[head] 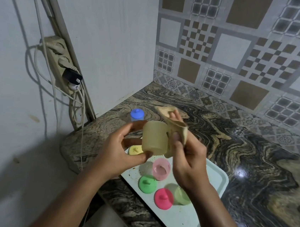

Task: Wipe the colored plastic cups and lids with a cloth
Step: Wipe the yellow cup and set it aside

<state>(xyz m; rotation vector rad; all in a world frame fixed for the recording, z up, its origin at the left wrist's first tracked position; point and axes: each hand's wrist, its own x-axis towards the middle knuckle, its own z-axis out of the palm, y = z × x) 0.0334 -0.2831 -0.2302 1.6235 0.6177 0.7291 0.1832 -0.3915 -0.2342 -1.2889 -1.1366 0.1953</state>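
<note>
On the wall at the left of the frame hangs a power strip [61, 64] with several white cables and one black charger [72, 77] plugged in it. To the right of it, near the back left corner of the marble counter [262, 162], stands a small blue cup with lid [137, 115], apart from the other pieces.

In the middle of the frame the left hand [121, 150] grips a pale yellow cup [154, 140] and holds it in the air above the left end of the tray [185, 224]. The thumb is under the base and the fingers are curled around the far side. The cup is tilted.

Just to the right, the right hand [186, 160] holds a beige cloth [175, 124]. Its fingers are closed on the cloth, which lies against the right side of the cup, and the rest of the cloth stands up behind the cup.

Below the hands the pale tray lies on the counter. On it, from left to right, are a yellow lid [135, 150], a green lid [147, 183], a pink cup [161, 169] lying on its side with the opening toward the camera, a magenta lid [163, 198] and a light green cup [181, 195], partly hidden by the right wrist.

At the upper right of the frame the wall has patterned tiles [244, 49].
</note>
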